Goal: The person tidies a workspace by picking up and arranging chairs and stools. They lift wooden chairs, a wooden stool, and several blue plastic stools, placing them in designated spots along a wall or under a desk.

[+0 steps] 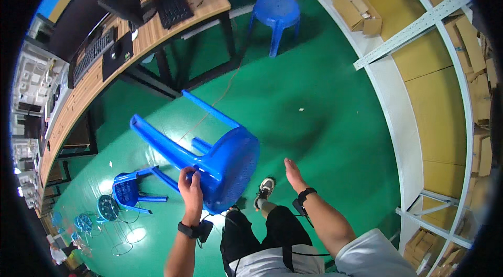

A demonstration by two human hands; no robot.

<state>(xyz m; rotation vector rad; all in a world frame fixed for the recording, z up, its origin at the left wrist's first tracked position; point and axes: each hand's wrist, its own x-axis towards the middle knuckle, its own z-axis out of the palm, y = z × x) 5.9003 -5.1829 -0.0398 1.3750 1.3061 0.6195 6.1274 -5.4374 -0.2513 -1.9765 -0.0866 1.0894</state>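
My left hand (190, 188) grips the rim of a blue plastic stool (220, 159) and holds it tipped on its side in the air, legs pointing up and to the left. My right hand (293, 173) is free, fingers stretched out flat, just right of the stool's round seat and apart from it. Both wrists wear black bands. My legs in black shorts and one shoe (265, 189) show below the stool, over the green floor (325, 135).
A second blue stool (276, 15) stands upright farther ahead. Another blue stool (128, 190) lies tipped at the lower left. A long wooden desk (152, 36) with keyboards and monitors runs along the left. White shelving (403, 114) with cardboard boxes curves along the right.
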